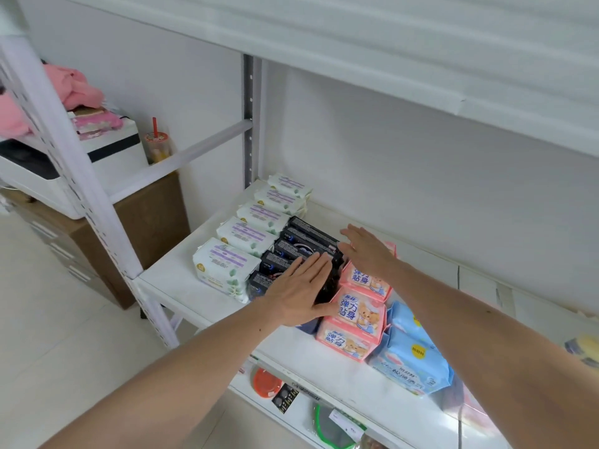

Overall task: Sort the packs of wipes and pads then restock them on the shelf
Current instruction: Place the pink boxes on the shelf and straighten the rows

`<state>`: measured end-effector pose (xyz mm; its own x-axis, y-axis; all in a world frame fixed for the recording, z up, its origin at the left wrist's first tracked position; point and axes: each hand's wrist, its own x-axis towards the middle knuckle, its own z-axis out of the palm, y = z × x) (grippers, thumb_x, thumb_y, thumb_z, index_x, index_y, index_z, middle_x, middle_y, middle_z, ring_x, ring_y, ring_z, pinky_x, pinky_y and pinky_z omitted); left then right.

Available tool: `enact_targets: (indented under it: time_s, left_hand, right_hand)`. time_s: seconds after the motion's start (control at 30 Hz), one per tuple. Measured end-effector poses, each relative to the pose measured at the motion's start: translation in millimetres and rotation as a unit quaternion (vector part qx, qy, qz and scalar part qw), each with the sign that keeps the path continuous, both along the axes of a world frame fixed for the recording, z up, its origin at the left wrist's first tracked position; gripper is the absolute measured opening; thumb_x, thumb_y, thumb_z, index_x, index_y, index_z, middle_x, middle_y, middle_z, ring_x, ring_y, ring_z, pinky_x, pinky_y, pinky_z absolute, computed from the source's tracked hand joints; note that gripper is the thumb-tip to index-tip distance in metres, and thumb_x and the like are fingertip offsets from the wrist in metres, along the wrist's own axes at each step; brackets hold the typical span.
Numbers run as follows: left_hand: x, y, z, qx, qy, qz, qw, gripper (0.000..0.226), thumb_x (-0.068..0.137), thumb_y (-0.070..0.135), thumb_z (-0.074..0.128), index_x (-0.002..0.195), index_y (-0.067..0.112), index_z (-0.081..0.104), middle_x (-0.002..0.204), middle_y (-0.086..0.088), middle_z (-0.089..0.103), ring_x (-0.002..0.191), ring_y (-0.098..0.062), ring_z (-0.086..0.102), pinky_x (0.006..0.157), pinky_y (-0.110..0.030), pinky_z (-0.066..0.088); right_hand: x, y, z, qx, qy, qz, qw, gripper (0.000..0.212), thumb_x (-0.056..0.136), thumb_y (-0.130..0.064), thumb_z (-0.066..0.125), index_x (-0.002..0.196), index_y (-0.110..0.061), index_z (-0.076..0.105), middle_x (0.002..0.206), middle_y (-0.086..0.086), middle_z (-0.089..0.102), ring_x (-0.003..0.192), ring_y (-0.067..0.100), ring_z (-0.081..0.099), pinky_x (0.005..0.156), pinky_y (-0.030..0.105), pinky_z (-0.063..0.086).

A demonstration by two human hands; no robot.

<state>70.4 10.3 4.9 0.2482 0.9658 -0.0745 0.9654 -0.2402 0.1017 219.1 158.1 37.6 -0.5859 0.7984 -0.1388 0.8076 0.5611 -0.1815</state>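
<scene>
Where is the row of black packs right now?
In the head view the black packs sit mid-shelf, between the white packs on their left and the pink packs on their right, under the left hand.

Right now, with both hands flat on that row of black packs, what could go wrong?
1. The left hand and right hand press the black packs with straight fingers, no grip; a push could tip the standing row.
2. The white packs and pink packs sit close on either side, so a sideways shove may knock them askew.
3. The blue packs lie near the shelf front edge and could slide off.
</scene>
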Motion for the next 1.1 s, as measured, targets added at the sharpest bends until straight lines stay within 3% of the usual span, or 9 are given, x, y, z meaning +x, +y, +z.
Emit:
enact_targets:
  time_s: [0.2, 0.37, 0.57, 0.7, 0.9, 1.1]
  left_hand:
    - [-49, -9, -9, -0.013, 0.067, -0.043, 0.997, 0.119, 0.077, 0.082, 0.041, 0.15, 0.01, -0.019, 0.154, -0.008, -0.03, 0.143, -0.022, -0.027, 0.12, -0.04, -0.012]
    - [-60, -5, -20, 0.006, 0.121, -0.048, 0.992, 0.126, 0.075, 0.069, 0.061, 0.149, 0.007, -0.021, 0.154, -0.012, -0.03, 0.142, -0.026, -0.027, 0.115, -0.038, -0.018]
    - [-72, 4, -23, 0.008, 0.143, -0.037, 0.989, 0.126, 0.075, 0.063, 0.065, 0.149, 0.007, -0.02, 0.156, -0.014, -0.026, 0.144, -0.028, -0.024, 0.114, -0.04, -0.018]
    - [-75, 5, -25, 0.006, 0.136, -0.026, 0.99, 0.125, 0.075, 0.061, 0.067, 0.15, 0.008, -0.018, 0.158, -0.012, -0.023, 0.145, -0.027, -0.022, 0.115, -0.041, -0.018]
    - [-76, 8, -27, 0.011, 0.123, -0.019, 0.992, 0.122, 0.076, 0.063, 0.065, 0.151, 0.01, -0.016, 0.16, -0.01, -0.017, 0.146, -0.027, -0.019, 0.112, -0.04, -0.02]
    - [-76, 7, -27, 0.014, 0.12, -0.019, 0.992, 0.12, 0.077, 0.061, 0.065, 0.152, 0.011, -0.014, 0.158, -0.013, -0.022, 0.145, -0.028, -0.021, 0.112, -0.039, -0.019]
  right_hand:
    - [-43, 0, 2, -0.044, 0.016, 0.009, 0.999, 0.06, 0.1, -0.045, 0.041, 0.15, -0.014, 0.028, 0.158, 0.007, 0.025, 0.144, 0.025, 0.027, 0.117, 0.043, 0.024]
    - [-72, 11, -3, -0.07, 0.006, -0.001, 0.998, 0.066, 0.098, -0.047, 0.046, 0.149, -0.011, 0.026, 0.156, 0.009, 0.029, 0.141, 0.025, 0.032, 0.115, 0.04, 0.028]
    - [-90, 21, -16, -0.096, -0.031, -0.047, 0.994, 0.065, 0.098, -0.051, 0.042, 0.145, -0.008, 0.029, 0.145, 0.014, 0.044, 0.127, 0.031, 0.046, 0.105, 0.04, 0.038]
    - [-98, 28, -25, -0.061, -0.069, -0.055, 0.994, 0.068, 0.095, -0.058, 0.042, 0.146, -0.013, 0.032, 0.143, 0.016, 0.042, 0.129, 0.035, 0.04, 0.106, 0.045, 0.037]
    - [-93, 30, -33, -0.159, 0.019, -0.054, 0.986, 0.054, 0.097, -0.045, 0.05, 0.139, -0.016, 0.032, 0.131, 0.015, 0.054, 0.103, 0.025, 0.053, 0.086, 0.032, 0.04]
    - [-86, 28, -34, -0.172, 0.023, -0.031, 0.984, 0.055, 0.099, -0.042, 0.047, 0.147, -0.018, 0.031, 0.145, 0.008, 0.046, 0.126, 0.026, 0.047, 0.105, 0.034, 0.036]
